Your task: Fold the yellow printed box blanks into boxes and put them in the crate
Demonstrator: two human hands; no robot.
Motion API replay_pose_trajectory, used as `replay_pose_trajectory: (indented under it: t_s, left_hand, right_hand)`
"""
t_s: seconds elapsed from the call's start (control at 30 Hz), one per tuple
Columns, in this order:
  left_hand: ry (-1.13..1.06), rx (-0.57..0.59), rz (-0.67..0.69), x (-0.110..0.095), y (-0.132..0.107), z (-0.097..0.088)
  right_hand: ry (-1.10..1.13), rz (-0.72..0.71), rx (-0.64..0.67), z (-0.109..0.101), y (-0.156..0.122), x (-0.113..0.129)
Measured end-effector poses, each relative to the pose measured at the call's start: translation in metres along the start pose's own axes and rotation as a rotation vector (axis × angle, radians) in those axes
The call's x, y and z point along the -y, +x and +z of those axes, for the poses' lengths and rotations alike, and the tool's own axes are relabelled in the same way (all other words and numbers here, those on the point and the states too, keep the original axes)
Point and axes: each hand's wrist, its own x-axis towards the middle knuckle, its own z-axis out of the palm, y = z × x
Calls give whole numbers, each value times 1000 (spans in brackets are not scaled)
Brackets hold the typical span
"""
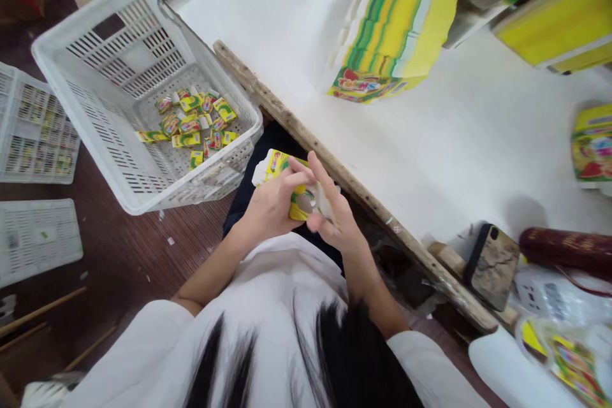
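In the middle of the head view, my left hand point(272, 204) is closed around a small yellow-and-green printed carton point(299, 204). White end flaps stick out at its left end. My right hand point(342, 220) is at the carton's other end, thumb and fingers on either side of a pale flap; an opening shows there. Its fingers are partly blurred, and the palm side is hidden. Both hands are above my lap, beside the table edge. Similar small cartons point(190, 124) lie loose in a white plastic crate point(143, 60) to the left.
On the white table point(382, 146) stands a stack of flat printed cartons point(387, 38), with more bundles point(559, 19) behind it. A wooden strip point(306, 131) edges the table. A phone point(492, 264) and a dark red cylinder point(567, 252) lie at right. Other crates point(38, 236) are on the floor.
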Motion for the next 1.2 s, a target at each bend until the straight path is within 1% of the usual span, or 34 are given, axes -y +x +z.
replay_pose_trajectory:
  t_s: [0.1, 0.17, 0.23, 0.27, 0.33, 0.4, 0.43, 0.5, 0.53, 0.57, 0.63, 0.7, 0.73, 0.8, 0.9, 0.97, 1.07, 1.13, 1.2]
  left_hand:
    - [-1, -10, -20, 2, -1, 1]
    - [-22, -19, -55, 5, -3, 1]
    - [-42, -36, -93, 8, -5, 3]
    - [-38, -54, -99, 8, -6, 5]
    - [29, -134, -111, 8, -7, 7]
    - [141, -229, -140, 7, -6, 6]
    - [180, -258, -153, 7, -5, 3]
    - [144, -257, -155, 7, -2, -4]
    - [70, -253, -138, 8, -1, -8]
    - [-15, -267, -121, 9, 1, -11]
    - [-147, -341, -116, 11, 2, -15]
    - [-196, -414, -133, 13, 3, -16]
    - [-209, -424, -143, 14, 3, -15]
    - [-245, -417, -167, 14, 3, -12]
    - [-276, -435, -223, 12, 4, -9]
    - [-269, -446, -257, 9, 4, -9]
    - [-328, -444, -288, 4, 5, -6]
    - [-457, -477, -302, 1, 5, -2]
    - [-637, -561, -315, -1, 6, 4]
  right_hand:
    - [-174, -71, 67, 0, -2, 4]
    - [-315, -81, 58, 5, -3, 4]
    - [-403, -92, 15, 13, -4, 2]
    - [-406, -102, -18, 17, -5, 0]
    - [-329, -94, -109, 20, -5, -6]
    - [-192, -23, -242, 18, -4, -13]
    - [-126, 20, -321, 15, -3, -16]
    - [-62, 81, -444, 8, -1, -19]
    - [-70, 85, -470, 6, 0, -18]
    - [-98, 76, -463, 4, 0, -18]
    - [-191, 41, -375, 4, 0, -15]
    - [-292, -2, -304, 7, -1, -13]
    - [-337, -25, -300, 9, -2, -12]
    - [-411, -59, -337, 12, -2, -13]
    - [-451, -53, -381, 14, -1, -15]
    - [-381, 6, -368, 13, 0, -15]
    - [-139, 120, -356, 10, 2, -15]
    - [18, 185, -383, 10, 4, -16]
    - [159, 252, -406, 13, 6, -18]
